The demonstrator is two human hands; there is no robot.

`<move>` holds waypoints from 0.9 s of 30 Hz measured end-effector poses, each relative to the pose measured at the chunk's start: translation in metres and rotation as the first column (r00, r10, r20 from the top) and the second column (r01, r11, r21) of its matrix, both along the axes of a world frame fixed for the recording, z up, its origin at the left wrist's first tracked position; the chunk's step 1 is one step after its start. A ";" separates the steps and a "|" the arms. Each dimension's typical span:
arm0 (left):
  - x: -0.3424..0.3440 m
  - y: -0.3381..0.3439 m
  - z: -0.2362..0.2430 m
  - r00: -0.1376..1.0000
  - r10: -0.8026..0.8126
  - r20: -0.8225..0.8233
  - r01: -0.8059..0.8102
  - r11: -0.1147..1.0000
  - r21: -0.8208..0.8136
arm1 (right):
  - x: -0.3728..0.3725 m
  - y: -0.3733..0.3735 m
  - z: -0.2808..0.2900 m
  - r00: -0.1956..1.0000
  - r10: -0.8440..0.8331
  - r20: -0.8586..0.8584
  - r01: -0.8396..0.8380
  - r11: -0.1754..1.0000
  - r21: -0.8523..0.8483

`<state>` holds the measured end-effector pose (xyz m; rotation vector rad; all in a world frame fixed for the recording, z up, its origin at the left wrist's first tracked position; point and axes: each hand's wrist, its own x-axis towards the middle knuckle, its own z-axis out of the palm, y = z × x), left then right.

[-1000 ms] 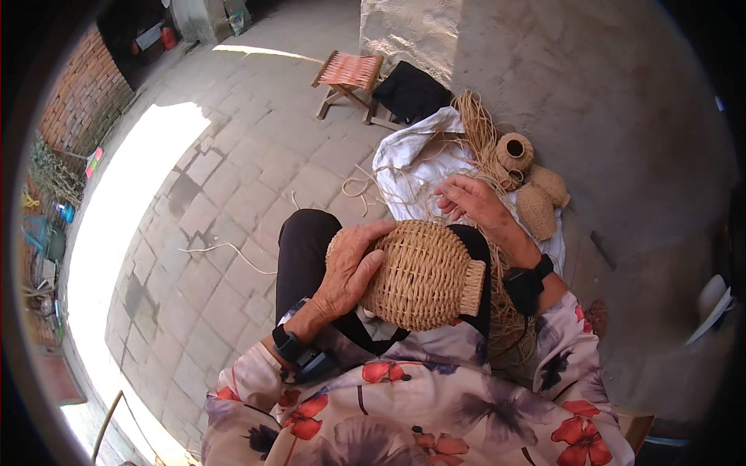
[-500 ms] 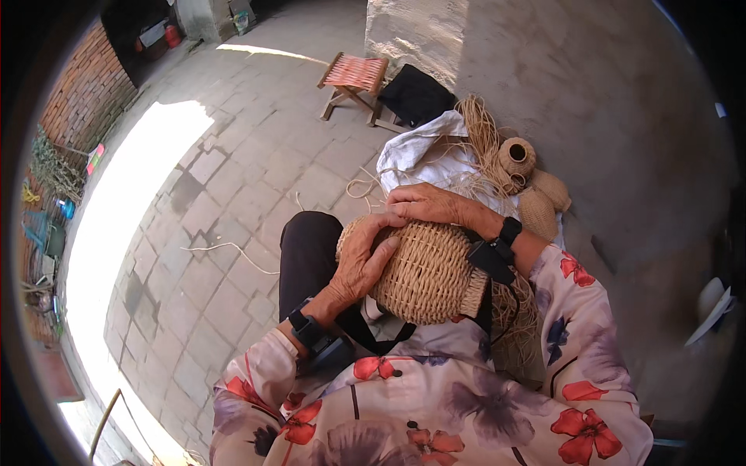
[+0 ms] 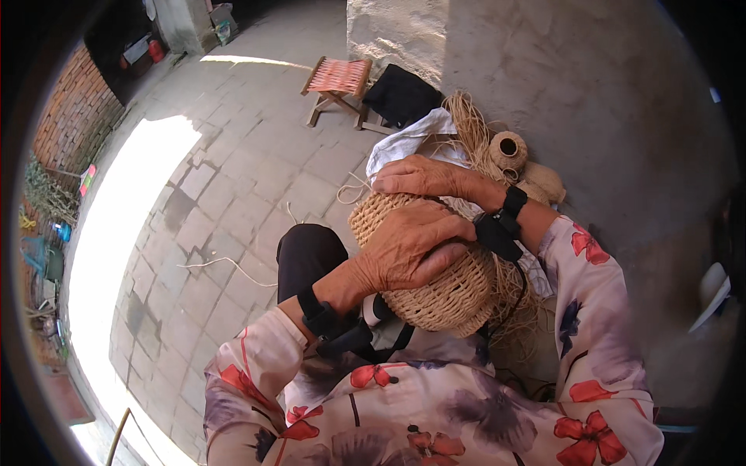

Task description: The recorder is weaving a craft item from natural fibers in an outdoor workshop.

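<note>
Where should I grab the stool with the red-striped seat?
Perhaps by the wooden bar along the seat's left edge, coming from the left: it's straight, giving a good grip, and a black thing sits close by the stool's right side.

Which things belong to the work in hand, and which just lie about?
Likely the work in hand:
round tan woven basket
loose tan fibre cords

Likely just lying about:
wooden folding stool with red-striped seat
black fabric item

Beyond the right hand (image 3: 431, 177), the floor (image 3: 210, 225) bears a stool (image 3: 339, 75) and white cloth (image 3: 412, 141); left of it, a cord (image 3: 225, 259).
</note>
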<state>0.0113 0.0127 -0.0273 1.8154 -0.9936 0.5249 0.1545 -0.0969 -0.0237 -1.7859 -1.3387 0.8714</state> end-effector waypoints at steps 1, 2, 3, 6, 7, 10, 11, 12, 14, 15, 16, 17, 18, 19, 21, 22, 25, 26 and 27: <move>0.002 0.002 0.003 1.000 0.000 0.003 0.000 1.000 -0.002 | 0.002 -0.007 0.006 1.000 0.000 0.003 0.000 1.000 -0.002; 0.003 0.005 0.005 0.999 0.044 -0.030 -0.043 0.999 0.002 | 0.005 -0.015 0.013 0.990 -0.071 0.120 0.068 0.997 0.029; 0.004 0.007 0.008 0.995 0.079 -0.057 -0.079 0.997 0.006 | 0.008 -0.028 0.019 0.959 -0.152 0.238 0.140 0.988 0.068; -0.022 0.016 -0.004 0.934 0.333 -0.127 -0.343 0.937 -0.066 | -0.003 -0.087 0.021 0.863 -0.484 0.145 0.470 0.874 0.120; -0.039 0.019 -0.014 0.839 0.487 -0.243 -0.522 0.846 -0.107 | -0.011 -0.105 0.016 0.813 -0.568 0.126 0.553 0.822 0.135; -0.087 0.024 -0.058 0.755 0.548 -0.360 -0.605 0.794 -0.061 | -0.051 -0.127 -0.006 0.689 -0.724 -0.016 0.711 0.672 0.207; -0.099 0.021 -0.064 0.721 0.558 -0.411 -0.635 0.770 -0.068 | -0.063 -0.131 -0.013 0.655 -0.754 -0.049 0.740 0.627 0.244; -0.111 0.021 -0.068 0.676 0.574 -0.462 -0.672 0.738 -0.066 | -0.074 -0.132 -0.011 0.666 -0.744 -0.054 0.730 0.636 0.248; -0.120 0.025 -0.069 0.675 0.546 -0.495 -0.665 0.742 -0.088 | -0.087 -0.126 -0.004 0.619 -0.784 0.046 0.737 0.600 0.311; -0.119 0.025 -0.069 0.677 0.524 -0.518 -0.676 0.721 -0.154 | -0.096 -0.129 -0.005 0.627 -0.777 0.052 0.726 0.608 0.322; -0.121 0.027 -0.070 0.621 0.562 -0.546 -0.723 0.679 -0.123 | -0.103 -0.135 -0.010 0.596 -0.803 0.023 0.761 0.573 0.305; -0.124 0.031 -0.071 0.562 0.597 -0.573 -0.767 0.635 -0.092 | -0.109 -0.141 -0.016 0.562 -0.827 -0.005 0.793 0.537 0.286; -0.127 0.036 -0.073 0.529 0.655 -0.539 -0.777 0.629 0.002 | -0.113 -0.149 -0.022 0.568 -0.821 0.061 0.761 0.552 0.341; -0.130 0.037 -0.071 0.526 0.659 -0.537 -0.784 0.621 -0.005 | -0.120 -0.152 -0.022 0.576 -0.815 0.067 0.753 0.561 0.345; -0.138 0.039 -0.065 0.529 0.548 -0.648 -0.723 0.690 -0.007 | -0.135 -0.157 -0.023 0.521 -0.853 0.027 0.808 0.503 0.306; -0.139 0.038 -0.061 0.523 0.449 -0.724 -0.692 0.720 -0.053 | -0.139 -0.160 -0.027 0.496 -0.866 0.062 0.818 0.489 0.303; -0.134 0.034 -0.080 0.605 0.368 -0.706 -0.692 0.681 -0.238 | -0.156 -0.151 -0.031 0.473 -0.880 0.040 0.818 0.455 0.352; -0.133 0.036 -0.085 0.605 0.373 -0.703 -0.696 0.677 -0.240 | -0.155 -0.150 -0.041 0.512 -0.857 0.057 0.787 0.495 0.367; -0.133 0.036 -0.077 0.586 0.452 -0.673 -0.720 0.671 -0.175 | -0.159 -0.150 -0.043 0.510 -0.858 0.059 0.787 0.493 0.370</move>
